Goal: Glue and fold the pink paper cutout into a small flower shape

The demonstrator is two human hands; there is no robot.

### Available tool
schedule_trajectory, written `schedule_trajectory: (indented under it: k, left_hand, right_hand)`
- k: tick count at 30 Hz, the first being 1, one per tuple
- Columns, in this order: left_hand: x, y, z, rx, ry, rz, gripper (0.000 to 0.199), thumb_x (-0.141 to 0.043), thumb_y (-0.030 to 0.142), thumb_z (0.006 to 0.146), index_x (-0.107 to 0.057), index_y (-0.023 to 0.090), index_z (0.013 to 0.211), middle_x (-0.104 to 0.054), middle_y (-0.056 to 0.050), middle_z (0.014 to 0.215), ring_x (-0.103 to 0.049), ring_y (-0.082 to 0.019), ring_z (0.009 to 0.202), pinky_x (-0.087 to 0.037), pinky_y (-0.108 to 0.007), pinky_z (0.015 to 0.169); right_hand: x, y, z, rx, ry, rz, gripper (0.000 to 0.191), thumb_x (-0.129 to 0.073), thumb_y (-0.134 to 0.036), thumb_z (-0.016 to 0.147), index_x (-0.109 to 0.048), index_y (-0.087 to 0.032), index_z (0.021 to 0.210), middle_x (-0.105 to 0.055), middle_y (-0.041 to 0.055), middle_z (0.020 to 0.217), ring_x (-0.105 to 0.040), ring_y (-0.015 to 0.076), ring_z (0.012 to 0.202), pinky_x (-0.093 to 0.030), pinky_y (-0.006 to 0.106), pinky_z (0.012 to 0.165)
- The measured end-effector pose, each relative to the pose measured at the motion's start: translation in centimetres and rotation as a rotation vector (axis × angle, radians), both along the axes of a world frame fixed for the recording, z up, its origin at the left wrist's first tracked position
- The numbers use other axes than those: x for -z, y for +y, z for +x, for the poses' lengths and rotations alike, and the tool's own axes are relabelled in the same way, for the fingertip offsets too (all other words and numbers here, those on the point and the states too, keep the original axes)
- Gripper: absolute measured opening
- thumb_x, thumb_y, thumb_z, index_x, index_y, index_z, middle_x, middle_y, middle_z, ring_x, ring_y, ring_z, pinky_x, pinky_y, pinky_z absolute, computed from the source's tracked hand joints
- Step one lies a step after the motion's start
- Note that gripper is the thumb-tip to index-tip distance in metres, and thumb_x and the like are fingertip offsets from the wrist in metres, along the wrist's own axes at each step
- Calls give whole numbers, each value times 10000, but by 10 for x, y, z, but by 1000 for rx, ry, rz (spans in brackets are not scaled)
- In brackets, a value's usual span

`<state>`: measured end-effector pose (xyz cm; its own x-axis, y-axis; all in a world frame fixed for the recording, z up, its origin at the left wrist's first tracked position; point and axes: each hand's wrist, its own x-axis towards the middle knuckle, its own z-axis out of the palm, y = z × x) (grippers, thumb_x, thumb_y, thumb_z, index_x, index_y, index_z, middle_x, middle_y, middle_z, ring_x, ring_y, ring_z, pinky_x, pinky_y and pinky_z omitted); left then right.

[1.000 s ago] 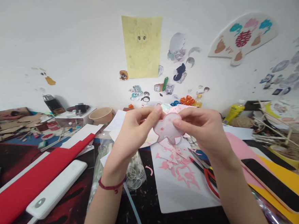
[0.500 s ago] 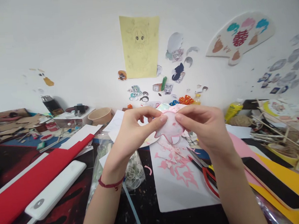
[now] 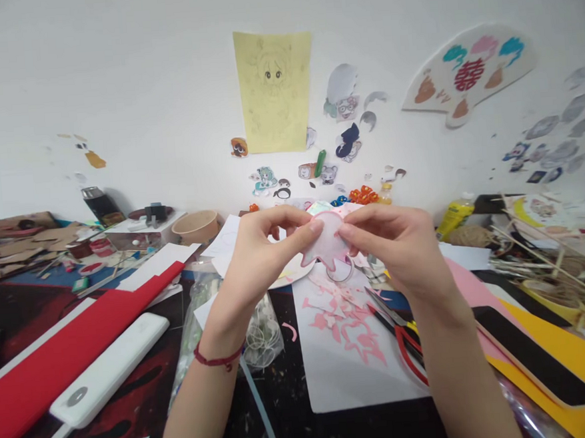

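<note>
Since it looks like thin paper, the pink-edged cutout (image 3: 327,242) should handle light, bendy, easily creased; edge grip only.
My left hand (image 3: 262,251) and right hand (image 3: 407,251) are pinched nearly closed on its opposite edges, holding it above pink scraps (image 3: 365,337) on a white sheet (image 3: 349,392); scissors (image 3: 402,348) at the sheet's right edge.

My left hand (image 3: 269,242) and right hand (image 3: 394,242) partly hide the pink-rimmed cutout (image 3: 328,240); the red sheet (image 3: 72,358) runs off-view left.
</note>
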<state>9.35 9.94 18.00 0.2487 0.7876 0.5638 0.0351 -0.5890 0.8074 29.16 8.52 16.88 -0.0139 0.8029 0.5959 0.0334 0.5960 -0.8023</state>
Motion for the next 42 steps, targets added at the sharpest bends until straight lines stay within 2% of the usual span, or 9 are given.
schedule_trajectory:
  k: [5, 11, 16, 19, 22, 27, 32, 37, 42]
  left_hand:
    - [-2, 0, -4, 35, 85, 46, 237, -698, 353, 941, -770, 192, 782, -719, -26, 749, -594, -151, 720, -428, -324, 680]
    - [4, 5, 0, -60, -75, 91, 161, -768, 324, 888, -783, 197, 791, -727, -34, 750, -600, -161, 727, -448, -323, 688]
    - [6, 7, 0, -13, -144, 29, 164, -793, 353, 872, -792, 204, 804, -741, -39, 798, -613, -162, 755, -461, -310, 710]
    - [4, 9, -2, 38, -113, 19, 275, -722, 409, 929, -762, 196, 759, -676, -24, 739, -563, -143, 720, -437, -290, 679]
    - [3, 11, -4, 15, -52, 60, 427, -579, 506, 999, -750, 188, 772, -589, -13, 657, -511, -137, 659, -415, -287, 634]
    - [0, 9, -6, 87, 33, 23, 213, -725, 390, 913, -750, 179, 895, -740, -74, 934, -655, -180, 846, -514, -286, 733]
    - [-1, 5, -3, 2, 91, 75, 175, -743, 338, 894, -736, 168, 850, -748, -66, 878, -640, -164, 771, -471, -284, 679]
    - [0, 6, -3, 58, 34, 49, 211, -765, 356, 884, -732, 148, 895, -752, -79, 884, -671, -184, 808, -492, -305, 720]
    - [-4, 2, -6, 4, 127, 105, 168, -754, 333, 896, -751, 174, 951, -768, -66, 993, -673, -179, 872, -495, -296, 734]
  right_hand:
    - [1, 2, 0, 14, -3, 13, 69, -871, -225, 774, -803, -224, 766, -744, -16, 718, -657, 78, 592, -536, 154, 522]
    - [0, 5, 4, -67, 5, -7, 99, -871, -283, 786, -837, -266, 877, -783, -9, 830, -636, 61, 575, -546, 149, 532]
    - [1, 7, 1, -47, -11, -95, 157, -912, -225, 712, -832, -227, 847, -771, 2, 789, -623, 77, 573, -547, 164, 531]
    - [1, 6, -2, -46, 13, -103, 138, -919, -224, 693, -813, -206, 780, -729, -7, 694, -598, 80, 544, -536, 172, 511]
    - [0, 6, -1, -6, 14, -76, 120, -895, -267, 731, -803, -199, 767, -704, -8, 669, -571, 74, 524, -526, 180, 500]
    - [4, 10, 0, 27, 1, -30, 135, -874, -294, 765, -793, -191, 796, -664, -15, 617, -579, 91, 527, -509, 201, 499]
    - [9, 12, -13, 143, 130, 115, 103, -838, -284, 805, -771, -207, 821, -717, -6, 737, -629, 101, 612, -519, 202, 539]
    - [9, 12, -18, 74, 148, 92, 135, -847, -296, 787, -775, -216, 870, -738, 0, 797, -648, 119, 639, -553, 239, 587]
    - [8, 6, -13, 46, 2, 124, 65, -817, -266, 822, -786, -210, 829, -734, -2, 735, -656, 137, 643, -544, 269, 600]
